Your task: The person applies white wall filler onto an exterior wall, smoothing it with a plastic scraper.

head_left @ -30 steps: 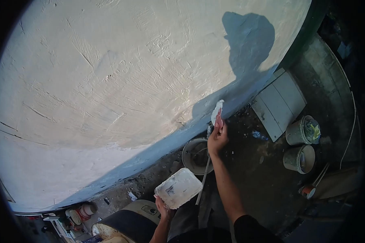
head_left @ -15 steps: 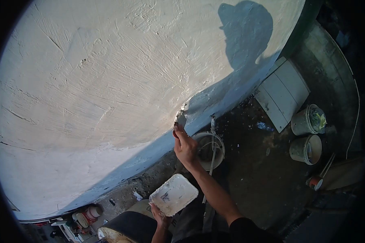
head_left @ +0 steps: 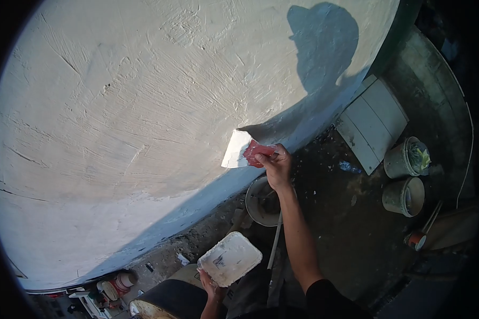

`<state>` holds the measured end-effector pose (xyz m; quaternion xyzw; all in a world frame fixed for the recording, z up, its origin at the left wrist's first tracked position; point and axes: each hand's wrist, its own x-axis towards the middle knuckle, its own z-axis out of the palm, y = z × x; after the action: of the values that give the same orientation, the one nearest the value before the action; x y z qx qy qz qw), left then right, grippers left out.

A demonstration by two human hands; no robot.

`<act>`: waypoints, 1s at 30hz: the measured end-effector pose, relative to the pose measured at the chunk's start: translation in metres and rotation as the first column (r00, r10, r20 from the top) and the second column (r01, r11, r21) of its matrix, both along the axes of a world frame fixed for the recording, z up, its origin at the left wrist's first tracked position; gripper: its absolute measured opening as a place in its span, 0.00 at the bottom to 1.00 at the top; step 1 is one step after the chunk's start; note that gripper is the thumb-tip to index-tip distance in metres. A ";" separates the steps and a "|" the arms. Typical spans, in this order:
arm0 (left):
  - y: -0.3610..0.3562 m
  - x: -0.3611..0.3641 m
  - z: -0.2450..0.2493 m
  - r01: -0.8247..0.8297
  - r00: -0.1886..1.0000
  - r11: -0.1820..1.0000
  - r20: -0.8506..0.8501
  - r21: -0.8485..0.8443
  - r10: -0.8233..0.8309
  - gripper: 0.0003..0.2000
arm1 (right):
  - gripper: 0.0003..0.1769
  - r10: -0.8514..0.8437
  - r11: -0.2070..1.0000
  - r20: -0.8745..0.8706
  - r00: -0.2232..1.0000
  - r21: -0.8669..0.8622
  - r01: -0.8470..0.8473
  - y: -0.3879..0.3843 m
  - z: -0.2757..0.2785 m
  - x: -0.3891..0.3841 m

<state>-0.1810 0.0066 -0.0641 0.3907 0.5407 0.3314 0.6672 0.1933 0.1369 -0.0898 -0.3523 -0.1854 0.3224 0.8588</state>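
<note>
My right hand (head_left: 278,167) grips a putty knife (head_left: 258,152) by its red part, thumb on top. White filler coats its wide front edge, which overlaps the rough, whitish wall (head_left: 117,138) in this view. Lower down, my left hand (head_left: 212,287) holds a shallow white rectangular tray (head_left: 233,259) by its near-left side. Filler smears and a few dark marks show inside the tray. The wall surface carries ridges, scrape marks and some cracks, and a head's shadow falls on its upper right.
Below my right forearm stands a bucket (head_left: 256,206). Two more buckets, one holding a bag (head_left: 418,158), and a small can (head_left: 416,240) are at the right. A pale panel (head_left: 375,125) leans near the wall. A dark drum (head_left: 170,297) sits at bottom left beside clutter.
My right hand has moved right and slightly up, turning the putty knife so its filler-coated face and red part now show. The left hand and tray have barely shifted.
</note>
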 end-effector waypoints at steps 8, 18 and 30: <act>0.005 0.007 0.009 0.016 1.000 0.997 -0.006 -0.071 -0.017 0.42 | 0.11 -0.143 0.983 -0.181 0.973 -0.144 0.117 0.022 -0.037 0.012; 0.009 0.006 0.000 0.056 0.998 0.998 -0.008 0.032 -0.056 0.40 | 0.08 -0.289 0.907 0.085 0.954 -0.295 0.301 -0.064 -0.039 0.021; 0.015 0.020 0.018 -0.036 0.999 0.995 -0.007 -0.096 0.036 0.55 | 0.19 -0.094 0.846 0.970 -0.223 0.196 0.495 -0.022 0.029 0.009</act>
<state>-0.1612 0.0214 -0.0462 0.3492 0.5647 0.3159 0.6778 0.2021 0.1148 -0.0611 -0.6148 -0.6227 -0.2486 0.4152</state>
